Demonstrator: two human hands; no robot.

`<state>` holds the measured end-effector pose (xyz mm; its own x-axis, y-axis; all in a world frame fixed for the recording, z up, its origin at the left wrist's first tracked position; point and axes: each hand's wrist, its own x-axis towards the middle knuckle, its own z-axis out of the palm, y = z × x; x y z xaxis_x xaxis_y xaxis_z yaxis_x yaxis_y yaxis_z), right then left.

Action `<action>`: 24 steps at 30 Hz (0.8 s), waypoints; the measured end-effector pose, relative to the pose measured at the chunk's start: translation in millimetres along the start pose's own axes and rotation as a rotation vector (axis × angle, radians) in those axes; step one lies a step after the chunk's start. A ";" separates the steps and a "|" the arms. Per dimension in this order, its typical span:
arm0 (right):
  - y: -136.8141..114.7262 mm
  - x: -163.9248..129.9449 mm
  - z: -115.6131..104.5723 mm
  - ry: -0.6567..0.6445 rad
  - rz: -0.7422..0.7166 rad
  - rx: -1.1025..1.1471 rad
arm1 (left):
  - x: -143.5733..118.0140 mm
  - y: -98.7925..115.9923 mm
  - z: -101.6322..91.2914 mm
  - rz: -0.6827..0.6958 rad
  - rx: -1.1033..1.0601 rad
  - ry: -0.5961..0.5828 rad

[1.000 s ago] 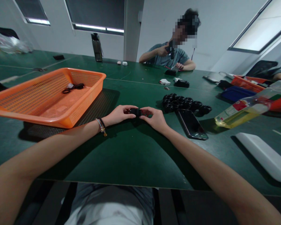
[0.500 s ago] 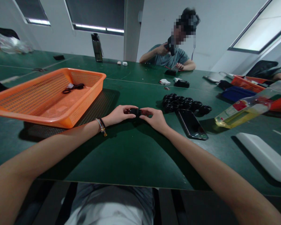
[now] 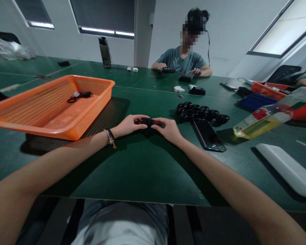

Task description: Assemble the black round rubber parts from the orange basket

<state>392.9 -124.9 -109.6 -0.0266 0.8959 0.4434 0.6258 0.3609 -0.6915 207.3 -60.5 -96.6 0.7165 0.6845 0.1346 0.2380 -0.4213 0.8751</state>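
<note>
Between my two hands, just above the green table, is a small black cylindrical part. My left hand pinches its left end between thumb and fingers. On its right end, the thumb and fingertips of my right hand are closed. The fingers partly cover the part, so its details are hard to make out. Right of my right hand, several shiny black rounded parts sit in a cluster. A black smartphone lies in front of them, screen up.
An orange perforated basket with a black cable inside stands at left. To the right lie a tilted bottle of yellow liquid and a white slab-like object. Across the table, a person holds a dark power tool.
My hands keep nearly the same pose around the black part. The person opposite has lowered the dark power tool from near the head to the table and raised a small object in the other hand.
</note>
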 end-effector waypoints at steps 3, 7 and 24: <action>-0.8 -0.3 -0.8 -0.011 -0.010 -0.008 | -0.1 0.5 0.0 -0.002 -0.007 -0.001; -2.0 -0.3 -2.1 -0.027 -0.020 -0.009 | -0.2 1.9 0.1 -0.010 0.006 0.000; -1.9 -0.2 -0.5 -0.031 -0.017 0.033 | -0.1 0.1 0.0 -0.010 -0.005 -0.011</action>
<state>392.1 -125.8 -108.2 -0.0620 0.8970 0.4376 0.5992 0.3841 -0.7024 207.2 -60.6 -96.5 0.7215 0.6818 0.1204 0.2423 -0.4116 0.8786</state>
